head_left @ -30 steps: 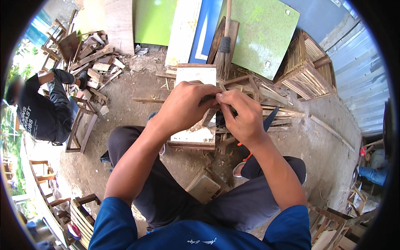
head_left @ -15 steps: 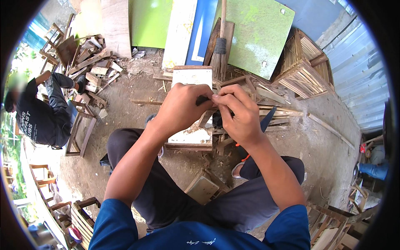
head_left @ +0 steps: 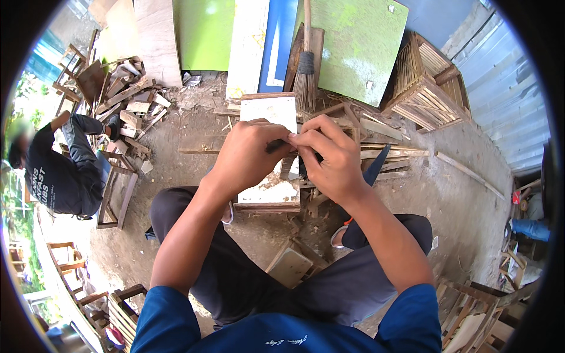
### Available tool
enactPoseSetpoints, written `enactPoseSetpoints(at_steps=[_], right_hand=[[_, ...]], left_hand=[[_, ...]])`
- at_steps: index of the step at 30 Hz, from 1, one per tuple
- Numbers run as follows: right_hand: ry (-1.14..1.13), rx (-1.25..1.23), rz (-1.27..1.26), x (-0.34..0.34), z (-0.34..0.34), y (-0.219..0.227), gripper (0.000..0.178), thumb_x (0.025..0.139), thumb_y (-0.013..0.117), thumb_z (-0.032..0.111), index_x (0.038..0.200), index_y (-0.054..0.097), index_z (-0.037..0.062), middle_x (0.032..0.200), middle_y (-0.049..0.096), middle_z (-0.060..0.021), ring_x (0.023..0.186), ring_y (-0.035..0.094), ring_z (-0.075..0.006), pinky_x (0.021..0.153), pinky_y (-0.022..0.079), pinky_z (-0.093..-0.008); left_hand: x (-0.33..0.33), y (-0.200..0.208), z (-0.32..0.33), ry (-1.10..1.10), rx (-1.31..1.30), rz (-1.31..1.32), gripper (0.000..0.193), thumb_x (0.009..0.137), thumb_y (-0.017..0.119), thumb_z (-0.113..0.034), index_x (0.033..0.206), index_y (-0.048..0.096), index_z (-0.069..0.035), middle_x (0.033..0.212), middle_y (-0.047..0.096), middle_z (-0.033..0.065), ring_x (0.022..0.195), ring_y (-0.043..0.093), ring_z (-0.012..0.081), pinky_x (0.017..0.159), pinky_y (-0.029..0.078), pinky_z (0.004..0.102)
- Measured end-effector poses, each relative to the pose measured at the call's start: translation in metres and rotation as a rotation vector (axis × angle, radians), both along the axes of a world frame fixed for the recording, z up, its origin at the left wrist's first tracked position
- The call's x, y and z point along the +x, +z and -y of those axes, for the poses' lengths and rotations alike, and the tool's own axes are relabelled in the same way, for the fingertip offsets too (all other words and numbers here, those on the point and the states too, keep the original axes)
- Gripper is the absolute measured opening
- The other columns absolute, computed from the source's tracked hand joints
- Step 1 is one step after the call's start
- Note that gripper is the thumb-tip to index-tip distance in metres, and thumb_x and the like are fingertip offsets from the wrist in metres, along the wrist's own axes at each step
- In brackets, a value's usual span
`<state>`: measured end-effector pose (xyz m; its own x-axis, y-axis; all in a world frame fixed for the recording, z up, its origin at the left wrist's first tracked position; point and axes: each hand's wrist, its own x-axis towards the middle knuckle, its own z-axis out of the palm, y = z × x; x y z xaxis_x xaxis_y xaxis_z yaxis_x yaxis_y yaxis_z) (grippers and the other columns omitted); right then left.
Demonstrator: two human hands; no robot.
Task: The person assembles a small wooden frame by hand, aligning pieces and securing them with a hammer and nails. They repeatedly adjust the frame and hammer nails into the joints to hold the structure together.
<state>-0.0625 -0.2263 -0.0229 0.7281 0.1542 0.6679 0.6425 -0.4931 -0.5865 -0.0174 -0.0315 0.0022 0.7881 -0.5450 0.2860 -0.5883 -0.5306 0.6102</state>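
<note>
A small dark object (head_left: 275,145) is pinched between the fingers of the left hand (head_left: 247,156) and those of the right hand (head_left: 332,156), both sets of fingers being pressed together around it; what it is cannot be told. It is held above the far edge of a white board in a wooden frame (head_left: 268,112), which lies on the dirt ground (head_left: 447,188). A broom (head_left: 305,76) is leaned against a green panel (head_left: 359,47) beyond. A slatted crate (head_left: 426,88) is seen at the right, and another person (head_left: 59,170) is crouched at the left.
</note>
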Motion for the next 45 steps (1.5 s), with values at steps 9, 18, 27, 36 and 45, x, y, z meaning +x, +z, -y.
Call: enactPoseSetpoints(at_steps=[9, 18, 27, 36, 45], right_hand=[[0.015, 0.03, -0.007, -0.002, -0.002, 0.004, 0.016, 0.092, 0.078, -0.005, 0.106, 0.073, 0.0005, 0.098, 0.067, -0.0102, 0.083, 0.071, -0.0234, 0.072, 0.056, -0.0329], [-0.527, 0.204, -0.541, 0.046, 0.095, -0.129, 0.027, 0.107, 0.066, 0.024, 0.098, 0.07, -0.0015, 0.081, 0.07, -0.0069, 0.075, 0.071, -0.0153, 0.067, 0.058, -0.0316], [-1.01, 0.359, -1.353, -0.129, 0.062, -0.423, 0.025, 0.089, 0.071, 0.023, 0.095, 0.078, 0.0003, 0.094, 0.078, -0.0256, 0.094, 0.078, -0.0388, 0.086, 0.059, -0.0476], [-0.873, 0.035, -1.546, -0.135, 0.0, -0.447, 0.091, 0.082, 0.089, 0.035, 0.148, 0.037, 0.0015, 0.15, 0.055, -0.0296, 0.14, 0.053, -0.0508, 0.112, 0.051, -0.0535], [-0.441, 0.659, -1.679, -0.123, 0.044, -0.462, 0.029, 0.088, 0.077, 0.016, 0.101, 0.06, -0.0044, 0.086, 0.067, -0.0197, 0.071, 0.066, -0.0335, 0.058, 0.049, -0.0453]], left_hand=[[-0.004, -0.002, -0.002, 0.028, -0.042, -0.086, 0.016, 0.087, 0.083, -0.006, 0.102, 0.081, -0.003, 0.09, 0.077, 0.0135, 0.075, 0.074, 0.0244, 0.071, 0.058, 0.0363], [-0.006, -0.002, -0.002, 0.027, -0.026, -0.097, 0.011, 0.09, 0.083, -0.006, 0.099, 0.081, -0.001, 0.098, 0.082, 0.0104, 0.081, 0.079, 0.019, 0.076, 0.061, 0.0323], [-0.003, -0.003, -0.003, 0.001, -0.04, -0.079, 0.011, 0.087, 0.082, 0.001, 0.098, 0.08, 0.001, 0.1, 0.082, 0.0108, 0.088, 0.08, 0.0203, 0.078, 0.063, 0.0323], [0.001, 0.004, 0.006, -0.029, -0.053, -0.066, 0.008, 0.086, 0.083, 0.0, 0.092, 0.077, -0.001, 0.098, 0.082, 0.0082, 0.089, 0.077, 0.0235, 0.076, 0.064, 0.0349], [0.004, 0.001, 0.0, -0.052, -0.05, -0.056, 0.009, 0.086, 0.082, 0.001, 0.093, 0.077, 0.0, 0.099, 0.082, 0.0081, 0.086, 0.077, 0.0221, 0.075, 0.063, 0.034]])
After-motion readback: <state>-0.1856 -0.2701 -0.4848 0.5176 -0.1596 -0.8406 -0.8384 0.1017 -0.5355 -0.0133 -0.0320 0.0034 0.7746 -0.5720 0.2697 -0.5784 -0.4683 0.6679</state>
